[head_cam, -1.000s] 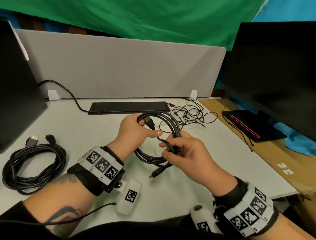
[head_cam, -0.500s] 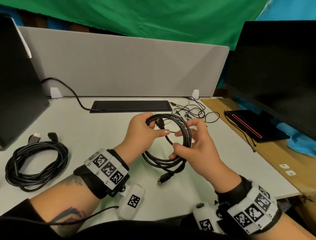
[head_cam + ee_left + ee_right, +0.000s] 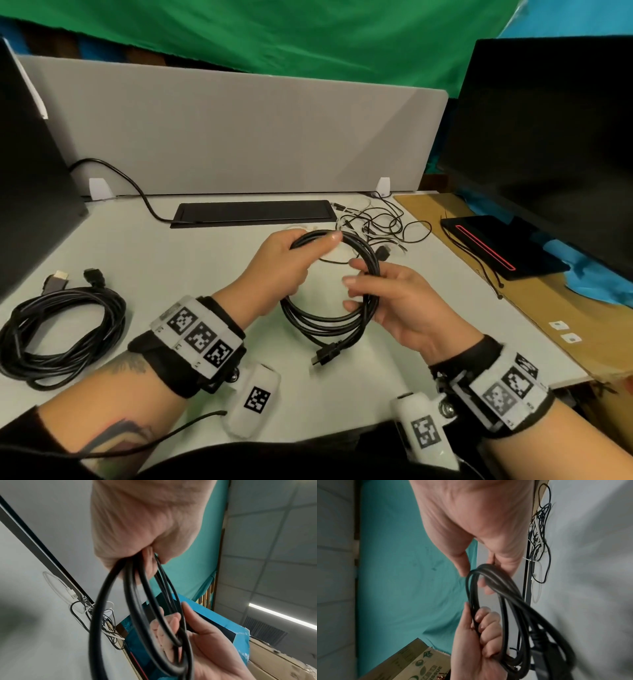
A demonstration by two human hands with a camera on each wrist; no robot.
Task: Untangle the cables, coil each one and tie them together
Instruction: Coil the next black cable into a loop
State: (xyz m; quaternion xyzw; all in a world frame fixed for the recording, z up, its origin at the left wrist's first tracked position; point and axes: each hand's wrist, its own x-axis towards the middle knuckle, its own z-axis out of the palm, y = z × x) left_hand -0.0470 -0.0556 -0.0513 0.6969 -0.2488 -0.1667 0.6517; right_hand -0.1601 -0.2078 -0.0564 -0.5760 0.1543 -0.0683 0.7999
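A black cable coil [image 3: 329, 322] hangs in the air over the desk between both hands. My left hand [image 3: 308, 250] grips its upper left arc, fingers curled round the strands [image 3: 476, 622], thumb lying along the top. My right hand [image 3: 363, 284] holds the right side, with the strands running between thumb and loosely bent fingers [image 3: 169, 623]. One plug [image 3: 325, 356] dangles at the coil's bottom; another [image 3: 383, 253] sticks out at the upper right. A second coiled black cable [image 3: 61, 335] lies on the desk at the left. A tangle of thin cables [image 3: 376, 222] lies behind the hands.
A black strip [image 3: 253, 212] is set in the white desk [image 3: 171, 274] before a grey divider [image 3: 239, 137]. A dark monitor [image 3: 548, 154] with its base [image 3: 496, 246] stands at the right, and another screen [image 3: 27, 188] at the left. A white cable loop [image 3: 301, 228] lies behind my left hand.
My right hand let go of the loose end and took the coil's right side between thumb and fingers. My left hand slid up to the coil's top. The end plug now dangles below.
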